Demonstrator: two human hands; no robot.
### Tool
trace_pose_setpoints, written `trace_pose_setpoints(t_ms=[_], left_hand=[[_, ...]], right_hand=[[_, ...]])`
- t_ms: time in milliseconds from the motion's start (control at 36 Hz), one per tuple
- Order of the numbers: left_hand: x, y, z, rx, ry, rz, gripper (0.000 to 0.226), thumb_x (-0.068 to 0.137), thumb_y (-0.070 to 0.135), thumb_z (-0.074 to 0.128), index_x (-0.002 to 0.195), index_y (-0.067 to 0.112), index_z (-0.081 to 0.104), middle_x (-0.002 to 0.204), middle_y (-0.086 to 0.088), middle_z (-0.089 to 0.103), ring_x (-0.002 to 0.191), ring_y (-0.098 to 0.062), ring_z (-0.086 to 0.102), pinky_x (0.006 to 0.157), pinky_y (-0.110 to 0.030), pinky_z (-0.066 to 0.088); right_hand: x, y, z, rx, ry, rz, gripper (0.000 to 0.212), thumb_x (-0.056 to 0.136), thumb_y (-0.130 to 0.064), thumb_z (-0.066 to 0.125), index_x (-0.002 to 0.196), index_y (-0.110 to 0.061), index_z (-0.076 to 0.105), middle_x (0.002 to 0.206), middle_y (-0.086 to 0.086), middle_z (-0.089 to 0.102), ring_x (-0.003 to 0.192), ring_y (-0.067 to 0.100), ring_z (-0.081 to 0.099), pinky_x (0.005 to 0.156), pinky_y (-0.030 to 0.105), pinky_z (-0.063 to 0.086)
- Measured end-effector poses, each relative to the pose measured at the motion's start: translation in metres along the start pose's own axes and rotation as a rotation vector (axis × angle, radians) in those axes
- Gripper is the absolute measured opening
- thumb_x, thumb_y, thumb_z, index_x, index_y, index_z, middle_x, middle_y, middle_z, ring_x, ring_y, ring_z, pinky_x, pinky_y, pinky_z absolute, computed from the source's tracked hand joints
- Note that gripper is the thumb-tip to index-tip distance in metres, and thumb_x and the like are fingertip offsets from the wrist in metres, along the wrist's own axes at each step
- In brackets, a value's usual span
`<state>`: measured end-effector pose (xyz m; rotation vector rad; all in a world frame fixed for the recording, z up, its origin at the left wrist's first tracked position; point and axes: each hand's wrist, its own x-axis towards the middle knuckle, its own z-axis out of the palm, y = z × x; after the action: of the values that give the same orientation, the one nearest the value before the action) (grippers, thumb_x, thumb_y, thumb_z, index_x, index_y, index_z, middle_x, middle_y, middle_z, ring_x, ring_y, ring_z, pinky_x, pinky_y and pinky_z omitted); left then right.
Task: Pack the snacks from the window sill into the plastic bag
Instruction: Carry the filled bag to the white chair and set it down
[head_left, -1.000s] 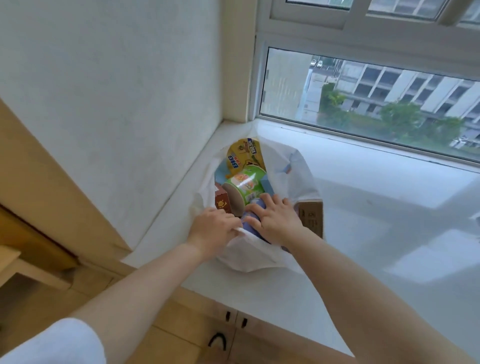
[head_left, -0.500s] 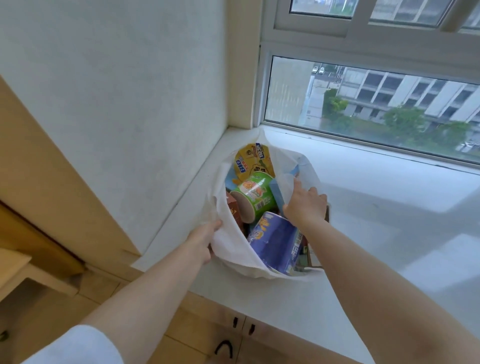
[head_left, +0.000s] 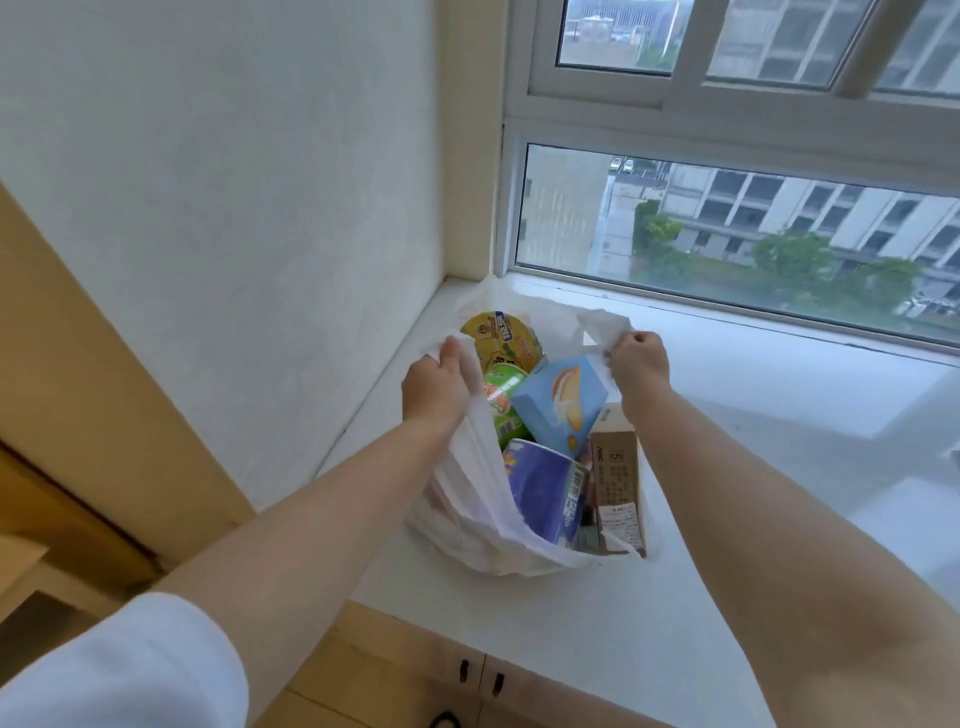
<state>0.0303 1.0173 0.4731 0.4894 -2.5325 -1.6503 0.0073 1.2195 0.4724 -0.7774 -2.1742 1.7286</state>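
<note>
Head view: half a second ago your left hand (head_left: 435, 383) only held the near-left rim and your right hand (head_left: 638, 358) was reaching over the snacks. Now both are raised and apart, each clamped on a bunched handle of the thin white plastic bag (head_left: 470, 514), pulling its mouth up and open. A second ago both hands were pressing down on the contents. Judged from this, loading is over and you are gathering the handles to close or lift the bag. No loose snack shows on the visible part of the white window sill (head_left: 779, 415), so the task looks nearly complete.

The bag sits on the sill in the corner against the white wall (head_left: 260, 208), just below the window. Inside it, all placed relative to the bag's mouth:
- a yellow foil snack packet (head_left: 501, 340) at the far side
- a green cylindrical snack can (head_left: 504, 400) near the left rim
- a light blue cardboard biscuit box (head_left: 563, 402) in the middle, tilted
- a dark blue cylindrical can (head_left: 545, 488) at the near side, lying on its side
- a brown cardboard box (head_left: 618, 483) at the right rim, standing proud of the sagging plastic

The film is limp and wrinkled; expect the brown box to tip out if the right side drops.
</note>
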Motion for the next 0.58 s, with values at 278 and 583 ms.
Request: trace_pose_setpoints(t_ms=[278,583], left_hand=[[0.019,0.033,0.024,0.139,-0.032,0.245,0.057,0.1,0.043,0.031,0.102,-0.004,0.062,0.102,-0.019,0.066,0.099,-0.034,0.059,0.08,-0.032,0.041],[0.054,0.081,0.022,0.164,-0.057,0.369,0.054,0.101,0.041,0.03,0.105,-0.003,0.062,0.101,-0.022,0.067,0.099,-0.036,0.062,0.089,-0.041,0.048]], right_hand=[[0.003,-0.018,-0.041,-0.712,-0.376,-0.001,0.056,0.078,-0.055,0.067,0.094,-0.002,0.063,0.085,0.01,0.053,0.064,0.018,0.048,0.054,0.027,0.035],[0.03,-0.059,-0.075,-0.129,0.04,0.032,0.037,0.087,-0.027,0.066,0.11,0.002,0.063,0.097,0.012,0.061,0.084,0.024,0.056,0.066,0.031,0.047]])
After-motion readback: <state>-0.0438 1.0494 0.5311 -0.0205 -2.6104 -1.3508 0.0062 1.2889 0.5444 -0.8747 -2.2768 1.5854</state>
